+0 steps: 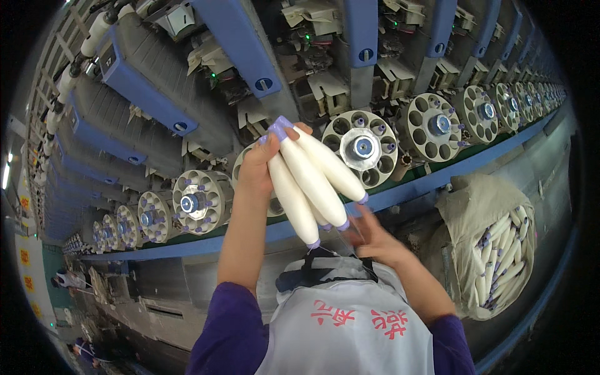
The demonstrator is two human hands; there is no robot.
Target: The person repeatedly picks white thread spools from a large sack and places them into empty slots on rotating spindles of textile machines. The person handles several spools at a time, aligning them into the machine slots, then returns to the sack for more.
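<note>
Several white yarn bobbins (307, 172) with purple tube ends are bunched in my left hand (260, 164). Its thumb and fingers wrap round their upper ends, and the bobbins fan downward and to the right. Close to their lower tips is my right hand (380, 242), its fingers smeared by motion. Thin threads trail from the lower ends near those fingers; whether they are pinched cannot be made out. Just behind the bunch stands a round magazine (362, 148) with a ring of holes, some showing purple tube tips.
A long row of similar round magazines (431, 127) runs along a blue machine rail (425, 189), below blue and grey winding units (237, 44). At right, a cloth sack (465, 203) holds many more bobbins (503, 262). Other people (70, 279) are far off at lower left.
</note>
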